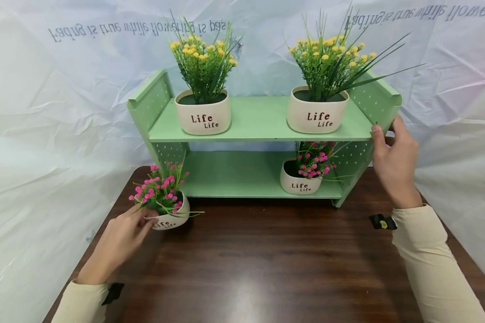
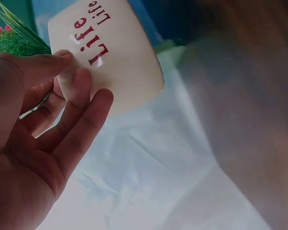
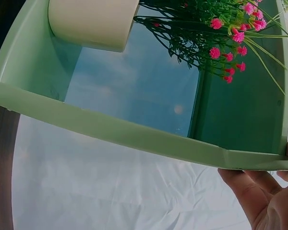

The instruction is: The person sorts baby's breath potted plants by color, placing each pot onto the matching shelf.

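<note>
At the front left of the green two-tier shelf (image 1: 258,117), my left hand (image 1: 119,237) pinches the rim of a cream flowerpot (image 1: 174,220) with pink flowers. The thumb lies on the pot's lettered "Life" face (image 2: 122,62) in the left wrist view. The pot looks slightly tilted; whether its base touches the table, I cannot tell. My right hand (image 1: 398,163) grips the edge of the shelf's right side panel (image 3: 120,132), the thumb at the front. Another pink-flowered pot (image 1: 300,179) stands at the right of the lower tier.
Two cream pots with yellow flowers, a left one (image 1: 204,117) and a right one (image 1: 317,114), stand on the upper tier. The shelf rests at the back of a dark brown wooden table (image 1: 242,255). White sheeting (image 1: 44,134) with printed words surrounds the table.
</note>
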